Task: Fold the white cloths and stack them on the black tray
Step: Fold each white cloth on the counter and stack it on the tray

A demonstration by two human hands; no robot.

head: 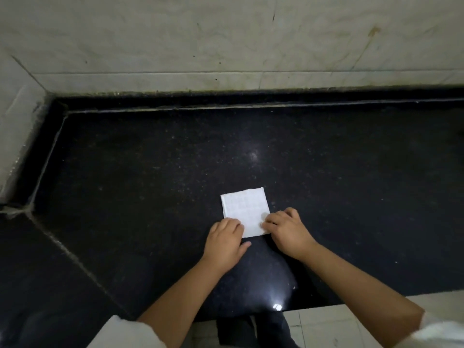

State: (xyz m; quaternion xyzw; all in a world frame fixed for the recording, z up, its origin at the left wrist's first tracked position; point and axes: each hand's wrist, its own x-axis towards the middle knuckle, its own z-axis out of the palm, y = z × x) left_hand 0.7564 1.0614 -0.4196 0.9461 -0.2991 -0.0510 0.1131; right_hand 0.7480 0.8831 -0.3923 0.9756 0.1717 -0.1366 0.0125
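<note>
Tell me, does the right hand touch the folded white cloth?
Touching. The head view shows the right hand with fingertips pressed on the folded white cloth at its near right corner.

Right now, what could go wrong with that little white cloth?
Both hands, left hand and right hand, press only the near edge of the folded white cloth, so its far layers might spring open when they lift. No black tray shows, so the cloth may need carrying and could unfold.

Dim, soft-focus wide-angle view, glare spots on glossy black counter (276,306), bowed edges.
</note>
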